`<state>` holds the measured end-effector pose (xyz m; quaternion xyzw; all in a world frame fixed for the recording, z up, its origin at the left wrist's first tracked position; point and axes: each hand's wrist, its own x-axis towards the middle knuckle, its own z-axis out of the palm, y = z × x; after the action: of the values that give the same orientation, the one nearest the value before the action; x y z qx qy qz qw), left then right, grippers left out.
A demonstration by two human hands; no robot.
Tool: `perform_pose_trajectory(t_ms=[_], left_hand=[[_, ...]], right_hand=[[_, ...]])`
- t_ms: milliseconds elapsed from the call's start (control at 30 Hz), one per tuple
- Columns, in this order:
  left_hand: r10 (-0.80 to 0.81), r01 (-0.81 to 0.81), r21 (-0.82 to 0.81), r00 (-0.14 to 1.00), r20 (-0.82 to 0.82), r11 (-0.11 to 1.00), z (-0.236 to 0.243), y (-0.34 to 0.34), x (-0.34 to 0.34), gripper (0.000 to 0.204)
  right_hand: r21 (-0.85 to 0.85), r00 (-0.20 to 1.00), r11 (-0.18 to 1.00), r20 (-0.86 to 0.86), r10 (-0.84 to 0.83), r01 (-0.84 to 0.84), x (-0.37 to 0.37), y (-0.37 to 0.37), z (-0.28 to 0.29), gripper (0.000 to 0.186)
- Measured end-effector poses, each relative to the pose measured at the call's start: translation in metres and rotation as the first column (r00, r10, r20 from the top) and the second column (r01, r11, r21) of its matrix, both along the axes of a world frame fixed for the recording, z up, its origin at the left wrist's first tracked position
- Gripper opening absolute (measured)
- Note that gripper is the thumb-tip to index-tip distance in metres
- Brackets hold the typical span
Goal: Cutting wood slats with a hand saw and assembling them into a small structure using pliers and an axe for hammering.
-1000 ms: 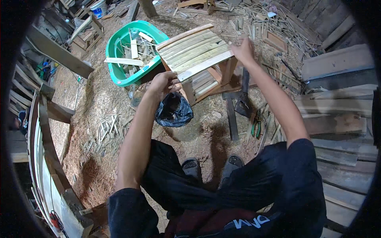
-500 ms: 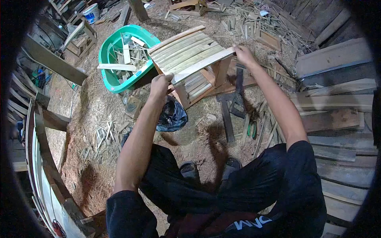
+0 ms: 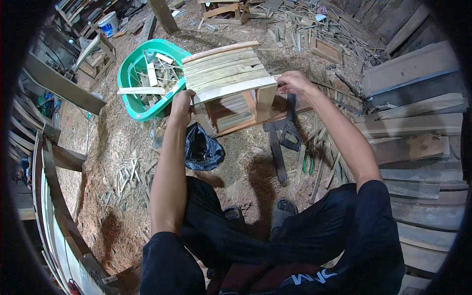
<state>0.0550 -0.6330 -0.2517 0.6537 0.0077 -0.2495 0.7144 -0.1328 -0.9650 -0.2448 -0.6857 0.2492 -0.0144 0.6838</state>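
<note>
A small slatted wooden stool (image 3: 223, 71) stands on the ground ahead of me, with a lower shelf of slats under its top. A pale wooden strip (image 3: 236, 89) runs along the near edge of that top. My left hand (image 3: 182, 105) is closed at the strip's left end, by the stool's near left corner. At the right end my right hand (image 3: 294, 83) has its fingers curled at the strip's tip; part of that grip is hidden. A hand saw (image 3: 290, 132) lies right of the stool, near green-handled pliers (image 3: 308, 162).
A green plastic tub (image 3: 129, 101) of wood offcuts stands left of the stool. A black plastic bag (image 3: 204, 150) sits close in front. Boards (image 3: 418, 152) are stacked at the right, a white bucket (image 3: 108, 23) stands far left, and scraps and sawdust cover the ground.
The stool has settled lower and more level, and the strip now lies along its near top edge. Both hands have shifted left, and the right hand's fingers have loosened somewhat.
</note>
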Motion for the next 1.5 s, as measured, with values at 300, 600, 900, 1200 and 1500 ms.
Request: perform_pose_trajectory(t_ms=[300, 600, 900, 1200, 1500], left_hand=[[-0.001, -0.081, 0.228, 0.941, 0.339, 0.970, -0.009, -0.018, 0.004, 0.024], [-0.001, -0.002, 0.011, 0.963, 0.270, 1.000, -0.012, -0.039, 0.018, 0.024], [-0.066, 0.020, 0.123, 0.922, 0.381, 0.992, -0.015, -0.066, 0.035, 0.036], [0.017, -0.031, 0.029, 0.920, 0.392, 0.999, -0.031, -0.043, 0.040, 0.042], [-0.114, -0.116, 0.341, 0.803, 0.585, 0.933, -0.040, 0.037, 0.010, 0.040]], right_hand=[[-0.058, 0.991, 0.990, -0.040, -0.130, 0.128, 0.014, 0.006, 0.023, 0.035], [0.175, 0.973, 0.961, -0.130, -0.191, 0.212, 0.016, 0.004, 0.018, 0.023], [0.251, 0.967, 0.950, -0.218, -0.132, 0.186, 0.010, -0.007, 0.008, 0.016], [0.219, 0.969, 0.976, -0.244, 0.039, 0.016, 0.018, -0.016, 0.012, 0.024], [-0.776, 0.999, 0.630, 0.053, 0.006, 0.037, 0.031, 0.037, 0.090, 0.039]])
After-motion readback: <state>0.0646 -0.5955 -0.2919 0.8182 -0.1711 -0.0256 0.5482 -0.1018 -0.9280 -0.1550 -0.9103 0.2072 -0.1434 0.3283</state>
